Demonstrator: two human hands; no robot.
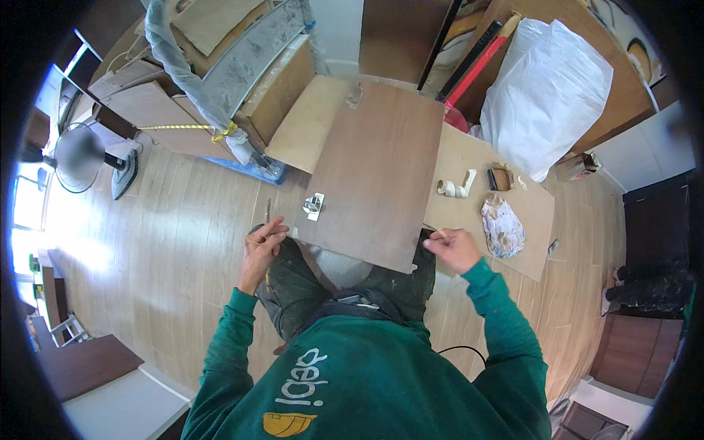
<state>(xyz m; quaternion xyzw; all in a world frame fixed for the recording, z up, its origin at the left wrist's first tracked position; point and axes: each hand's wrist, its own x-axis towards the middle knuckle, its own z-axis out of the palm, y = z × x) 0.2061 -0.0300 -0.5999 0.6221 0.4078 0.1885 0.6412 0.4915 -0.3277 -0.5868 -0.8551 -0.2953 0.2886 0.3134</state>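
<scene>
A brown wood-look cabinet door (378,165) lies in front of me, its near end over my thighs. A metal cup hinge (313,207) is fitted near its left edge. My left hand (262,253), beside the near left corner, has its fingers closed around a thin brown stick (268,213) that shows above and below the hand. My right hand (455,251) is at the near right edge of the door, thumb and fingers pinched together. Something thin and pale may be between them, too small to tell. A clear fitting (354,96) sits at the door's far left corner.
On a tan board (532,213) at right are a white roll (456,185), a small open box (501,177) and a stained crumpled rag (503,226). A white sack (546,92) stands behind. Wrapped panels (257,66) lean far left; a fan (79,152) stands left. Another person's legs (649,293) show right.
</scene>
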